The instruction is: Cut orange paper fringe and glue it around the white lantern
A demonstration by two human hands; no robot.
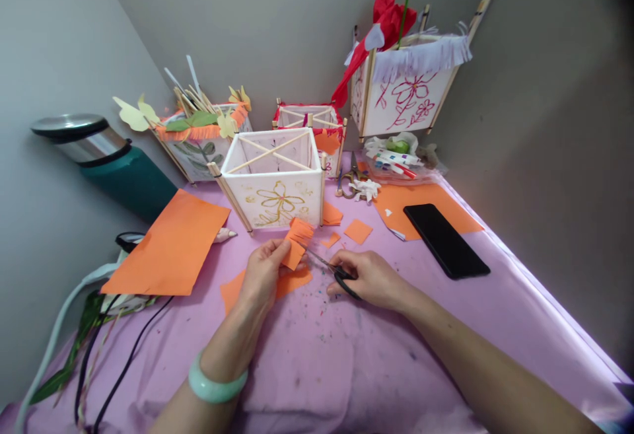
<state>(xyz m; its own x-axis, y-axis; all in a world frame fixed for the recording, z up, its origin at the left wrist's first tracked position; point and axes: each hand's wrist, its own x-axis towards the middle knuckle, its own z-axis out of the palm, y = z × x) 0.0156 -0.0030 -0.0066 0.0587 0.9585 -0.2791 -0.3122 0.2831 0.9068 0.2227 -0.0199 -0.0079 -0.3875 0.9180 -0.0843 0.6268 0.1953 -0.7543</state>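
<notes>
Right now, my left hand [262, 274] is pinching a fringed strip of orange paper [298, 241] above the lilac table cover [317, 368]. My right hand [370, 280] is closed around black-handled scissors [343, 276], their blades just beside the strip. A white paper lantern [271, 206] stands just beyond it.

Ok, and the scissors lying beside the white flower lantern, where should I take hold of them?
Take the finger loops of the scissors, coming from the near side and from above. The loops lie closest to you, while the blades point away toward the far end, so your fingers stay clear of the tips. Mind the white paper curls just right of the loops.
</notes>
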